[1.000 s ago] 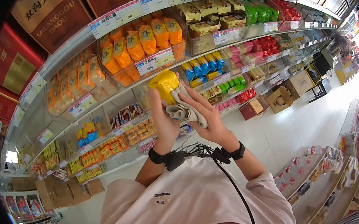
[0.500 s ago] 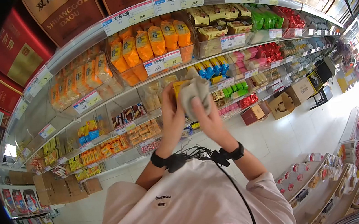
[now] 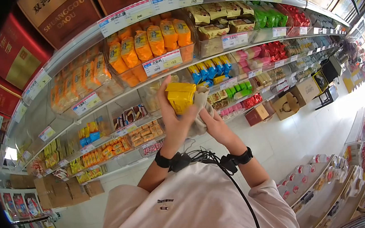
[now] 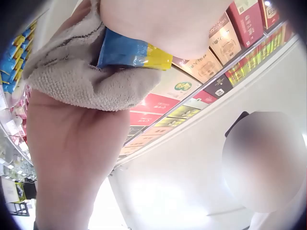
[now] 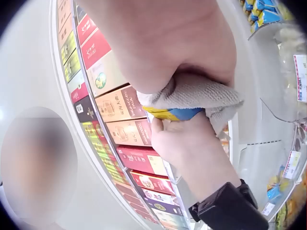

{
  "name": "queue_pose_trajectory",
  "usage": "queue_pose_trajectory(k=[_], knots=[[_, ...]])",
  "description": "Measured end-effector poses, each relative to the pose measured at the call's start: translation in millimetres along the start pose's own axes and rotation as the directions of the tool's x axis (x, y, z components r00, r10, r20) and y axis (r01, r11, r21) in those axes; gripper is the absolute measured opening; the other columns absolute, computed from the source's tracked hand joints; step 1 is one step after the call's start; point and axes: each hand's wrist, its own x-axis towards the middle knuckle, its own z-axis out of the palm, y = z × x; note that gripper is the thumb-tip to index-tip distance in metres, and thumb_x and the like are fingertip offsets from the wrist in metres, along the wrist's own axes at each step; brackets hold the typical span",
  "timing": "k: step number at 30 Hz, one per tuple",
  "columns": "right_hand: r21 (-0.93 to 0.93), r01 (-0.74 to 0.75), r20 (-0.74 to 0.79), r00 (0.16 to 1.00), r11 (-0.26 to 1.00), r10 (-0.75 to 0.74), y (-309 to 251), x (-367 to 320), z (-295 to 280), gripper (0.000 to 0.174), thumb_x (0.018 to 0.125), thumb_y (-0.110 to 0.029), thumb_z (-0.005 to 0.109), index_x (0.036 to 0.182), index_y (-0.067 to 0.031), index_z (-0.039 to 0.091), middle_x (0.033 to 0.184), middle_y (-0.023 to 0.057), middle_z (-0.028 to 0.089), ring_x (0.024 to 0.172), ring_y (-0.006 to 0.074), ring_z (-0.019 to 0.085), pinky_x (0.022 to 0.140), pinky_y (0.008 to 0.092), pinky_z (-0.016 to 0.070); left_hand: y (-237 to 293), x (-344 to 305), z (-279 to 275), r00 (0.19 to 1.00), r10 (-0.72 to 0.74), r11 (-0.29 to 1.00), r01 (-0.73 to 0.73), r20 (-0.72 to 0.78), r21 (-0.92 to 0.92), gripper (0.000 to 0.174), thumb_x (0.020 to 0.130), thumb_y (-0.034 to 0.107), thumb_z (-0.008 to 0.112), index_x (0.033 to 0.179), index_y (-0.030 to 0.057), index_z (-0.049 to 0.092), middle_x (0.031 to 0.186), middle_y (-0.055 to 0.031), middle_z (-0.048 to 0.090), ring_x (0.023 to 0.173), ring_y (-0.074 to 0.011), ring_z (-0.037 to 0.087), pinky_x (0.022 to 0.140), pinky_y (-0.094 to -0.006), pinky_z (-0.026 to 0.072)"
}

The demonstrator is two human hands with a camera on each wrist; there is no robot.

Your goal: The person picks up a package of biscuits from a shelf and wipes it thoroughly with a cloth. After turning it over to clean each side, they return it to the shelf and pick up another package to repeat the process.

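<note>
My left hand [image 3: 175,126] grips a small wrapped snack packet [image 3: 181,97], its yellow face showing in the head view. The wrist views show blue on the same packet [image 4: 127,51], with a yellow end. In my right hand [image 3: 219,125] is a grey cloth [image 3: 204,104], held against the packet's right side. The left wrist view has the textured cloth [image 4: 76,84] folded around part of the packet. The right wrist view shows the cloth [image 5: 201,93] bunched under the right hand [image 5: 177,43], right at the packet. Parts of the fingers are hidden behind cloth and packet.
Shelves hold clear bins of orange packets [image 3: 142,46], blue and yellow packets [image 3: 210,71] and other wrapped snacks, behind price labels [image 3: 162,63]. Large boxes [image 3: 61,19] stand on top. Cartons [image 3: 291,99] sit on the floor at right. Cables [image 3: 196,154] run between the wrist straps.
The cloth went across the packet, covering most of it half a second ago, and is now back at its right side. The yellow face shows again, and the packet's angle differs.
</note>
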Motion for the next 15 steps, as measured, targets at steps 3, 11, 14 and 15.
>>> queue_pose_trajectory(k=[3, 11, 14, 15], knots=[[-0.022, -0.010, 0.049, 0.999, 1.000, 0.011, 6, 0, -21, 0.046, 0.106, -0.036, 0.049, 0.137, -0.0023, 0.051, 0.126, 0.0031, 0.058, 0.111, 0.0086, 0.053, 0.094, 0.0270, 0.0448, 0, -3, 19, 0.999, 0.012, 0.973, -0.004, -0.033, 0.229, 0.081, 0.083, 0.020, 0.082, 0.145, 0.0032, 0.033, 0.127, -0.0113, 0.050, 0.116, -0.0208, 0.054, 0.102, -0.0340, 0.0421], [0.647, -0.056, 0.103, 0.995, 0.760, -0.014, -19, -22, -49, 0.047, 0.106, -0.030, 0.047, 0.147, -0.0075, 0.040, 0.139, 0.0075, 0.055, 0.127, 0.0190, 0.055, 0.107, 0.0359, 0.0437, -18, 14, 29, 0.970, 0.102, 0.835, -0.204, 0.220, 0.512, 0.069, 0.070, 0.012, 0.089, 0.128, -0.0016, 0.055, 0.124, -0.0102, 0.052, 0.113, -0.0210, 0.054, 0.098, -0.0332, 0.0441], [0.703, -0.035, 0.082, 0.996, 0.710, -0.031, -37, -30, -68, 0.047, 0.106, -0.029, 0.046, 0.146, -0.0068, 0.040, 0.139, 0.0107, 0.055, 0.127, 0.0217, 0.056, 0.107, 0.0383, 0.0452, -24, 13, 39, 0.961, -0.095, 0.978, 0.042, 0.260, 0.204, 0.067, 0.069, 0.010, 0.090, 0.127, -0.0017, 0.057, 0.125, -0.0095, 0.053, 0.115, -0.0203, 0.054, 0.100, -0.0338, 0.0437], [0.683, -0.028, 0.064, 0.998, 0.730, -0.022, -37, -31, -74, 0.047, 0.105, -0.029, 0.047, 0.146, -0.0066, 0.040, 0.139, 0.0109, 0.055, 0.126, 0.0220, 0.056, 0.107, 0.0386, 0.0459, -27, 11, 43, 0.947, -0.123, 0.984, 0.077, 0.298, 0.162, 0.068, 0.069, 0.009, 0.090, 0.127, -0.0015, 0.057, 0.125, -0.0090, 0.053, 0.115, -0.0200, 0.054, 0.100, -0.0337, 0.0434]])
